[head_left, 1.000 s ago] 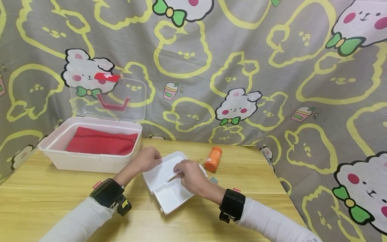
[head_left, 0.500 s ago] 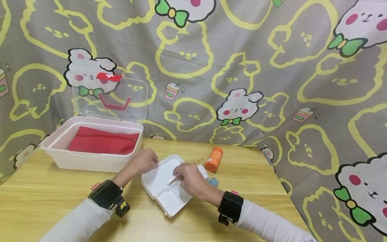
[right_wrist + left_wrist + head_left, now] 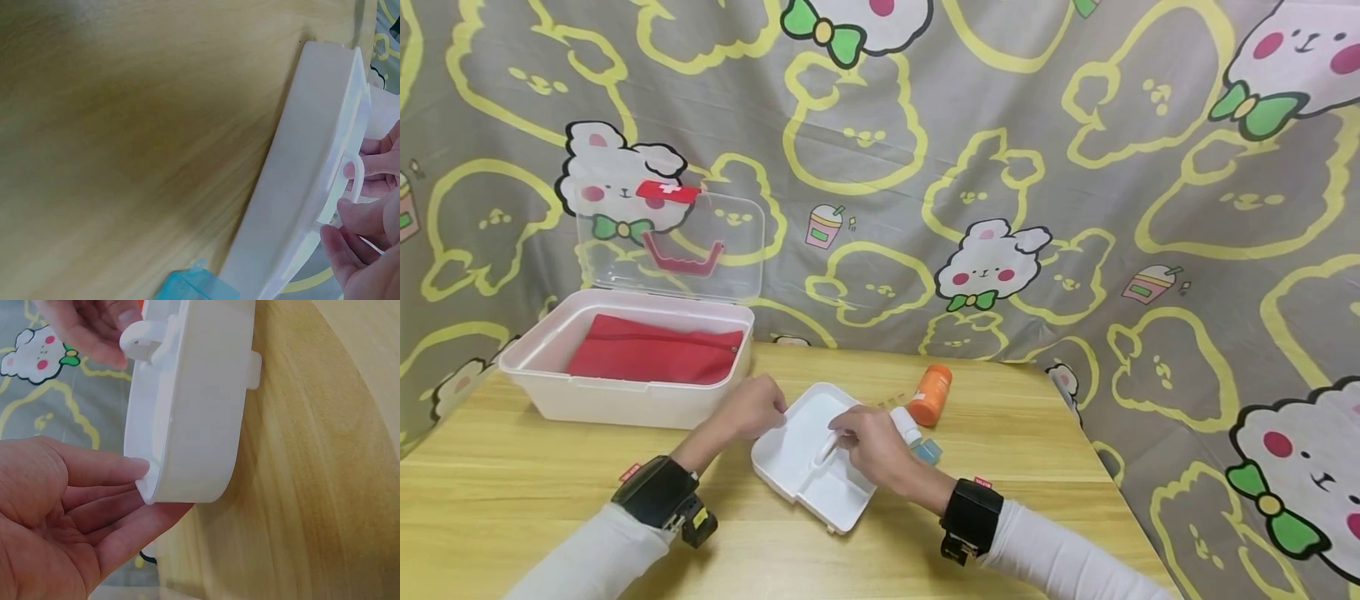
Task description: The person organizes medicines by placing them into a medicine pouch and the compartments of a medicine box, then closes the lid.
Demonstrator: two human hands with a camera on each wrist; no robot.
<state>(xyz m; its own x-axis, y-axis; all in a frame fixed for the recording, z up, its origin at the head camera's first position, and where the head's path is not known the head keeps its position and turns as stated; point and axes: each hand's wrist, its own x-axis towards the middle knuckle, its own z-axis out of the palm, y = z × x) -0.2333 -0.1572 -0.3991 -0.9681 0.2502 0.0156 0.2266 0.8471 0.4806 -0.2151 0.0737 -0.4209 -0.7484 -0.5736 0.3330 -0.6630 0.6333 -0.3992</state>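
A white compartment tray [image 3: 786, 454] with a raised loop handle [image 3: 826, 448] is at mid-table in the head view. My left hand [image 3: 758, 408] pinches its left corner; in the left wrist view the thumb [image 3: 128, 467] lies inside the rim and the fingers are against the outside. My right hand [image 3: 874, 442] grips the handle with thumb and fingers, as the right wrist view also shows of the tray [image 3: 294, 156]. No contents show in the visible part of the tray; my right hand covers some of it. Whether the tray touches the table, I cannot tell.
Right of the tray are an orange bottle [image 3: 930, 396], a small white bottle [image 3: 906, 425] and a translucent blue item [image 3: 928, 452]. A clear-lidded box [image 3: 632, 404] stands open at the left, holding a red zipped pouch [image 3: 655, 348]. A patterned curtain [image 3: 880, 183] hangs behind the table.
The tray has turned slightly counterclockwise, its front corner shifting right. My left hand has moved a little left and down with its corner. More of the white bottle and blue item shows.
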